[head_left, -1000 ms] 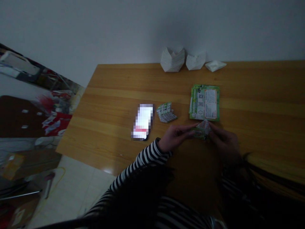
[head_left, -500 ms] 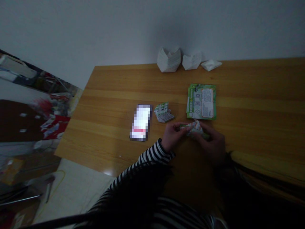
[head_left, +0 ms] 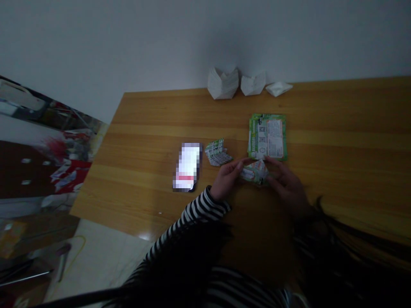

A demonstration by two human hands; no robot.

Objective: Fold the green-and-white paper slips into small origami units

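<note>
Between my two hands is a small folded paper (head_left: 254, 172), green and white with print on it. My left hand (head_left: 226, 179) pinches its left end between thumb and fingers. At its right end my right hand (head_left: 287, 183) grips it, the thumb in front and the fingers behind. Just beyond the folded paper lies a stack of green printed leaflets (head_left: 267, 137). Left of that stack, near my left fingertips, rests a pleated piece of printed paper (head_left: 217, 152).
A phone (head_left: 187, 167) with a lit, blurred screen lies on the wooden table (head_left: 144, 141). Along the wall stand a large white folded paper (head_left: 224, 84), a smaller one (head_left: 253, 84) and a flat pointed one (head_left: 279, 88). Boxes and bags clutter the floor at left.
My hands have drawn slightly apart, and more of the folded paper's printed front now shows between them. The whole view has shifted a little.
</note>
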